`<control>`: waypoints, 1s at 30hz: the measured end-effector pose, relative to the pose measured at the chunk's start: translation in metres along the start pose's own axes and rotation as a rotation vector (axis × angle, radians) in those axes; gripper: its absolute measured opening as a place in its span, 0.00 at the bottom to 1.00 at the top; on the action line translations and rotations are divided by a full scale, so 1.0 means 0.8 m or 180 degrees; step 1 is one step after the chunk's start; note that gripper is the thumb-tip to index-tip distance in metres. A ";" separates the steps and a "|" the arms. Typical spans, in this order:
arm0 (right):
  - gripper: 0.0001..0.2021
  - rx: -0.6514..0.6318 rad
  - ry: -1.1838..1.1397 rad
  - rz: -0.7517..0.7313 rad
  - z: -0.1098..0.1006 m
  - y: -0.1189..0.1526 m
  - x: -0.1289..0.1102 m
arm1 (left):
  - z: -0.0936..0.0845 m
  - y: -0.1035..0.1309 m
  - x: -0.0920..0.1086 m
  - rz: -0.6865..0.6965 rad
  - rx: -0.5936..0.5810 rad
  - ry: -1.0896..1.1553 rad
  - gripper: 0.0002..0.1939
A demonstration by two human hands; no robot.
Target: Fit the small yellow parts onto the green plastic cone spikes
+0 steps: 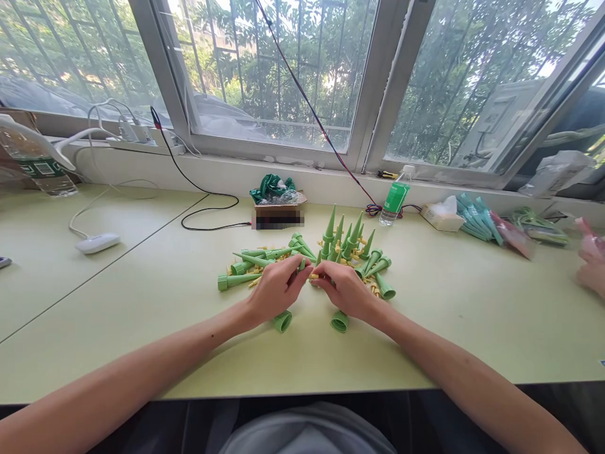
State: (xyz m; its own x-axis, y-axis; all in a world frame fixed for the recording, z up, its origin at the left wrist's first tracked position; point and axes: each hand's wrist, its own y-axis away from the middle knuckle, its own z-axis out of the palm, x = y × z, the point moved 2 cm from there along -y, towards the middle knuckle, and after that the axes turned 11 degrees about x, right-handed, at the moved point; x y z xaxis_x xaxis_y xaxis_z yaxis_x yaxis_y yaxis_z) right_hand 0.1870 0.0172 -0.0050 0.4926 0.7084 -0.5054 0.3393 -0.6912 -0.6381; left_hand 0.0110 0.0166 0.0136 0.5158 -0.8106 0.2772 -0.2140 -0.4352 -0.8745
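My left hand (274, 290) is closed in a pinch on a green plastic watering spike (302, 265), mostly hidden by the fingers. Facing it closely, my right hand (347, 290) pinches a small yellow valve piece (314, 275). Beyond the hands, several green spikes (329, 232) stand upright in a cluster with yellow pieces on them. More spikes lie on their sides at left (236, 280) and right. Loose yellow pieces are scattered among them. Below the hands lie two wide green open ends, one at left (283, 321) and another at right (339, 322); their other parts are hidden.
Behind the pile sits a small cardboard box (280, 205) with dark green plastic on it. A water bottle (395, 197), a tissue box (442, 215) and bagged items (479, 217) line the window side. Cables and a white device (98, 243) lie left. Another person's hand (593, 261) shows far right.
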 end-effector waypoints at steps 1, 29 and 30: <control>0.07 -0.0011 -0.0006 -0.0003 0.000 0.000 -0.001 | 0.000 0.000 0.000 0.0023 0.0002 0.0004 0.07; 0.02 0.0022 0.0096 -0.0008 -0.001 0.002 0.000 | 0.003 0.005 -0.004 -0.0035 0.0058 0.0003 0.11; 0.03 0.0005 0.0091 -0.0007 -0.001 0.002 0.000 | 0.003 0.005 -0.004 -0.0040 0.0045 0.0002 0.11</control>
State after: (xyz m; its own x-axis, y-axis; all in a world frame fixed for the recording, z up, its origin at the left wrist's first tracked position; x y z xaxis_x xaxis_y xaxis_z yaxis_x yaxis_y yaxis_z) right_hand 0.1880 0.0155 -0.0057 0.5146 0.7056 -0.4872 0.3392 -0.6894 -0.6401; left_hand 0.0105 0.0187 0.0078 0.5178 -0.8053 0.2886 -0.1958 -0.4400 -0.8764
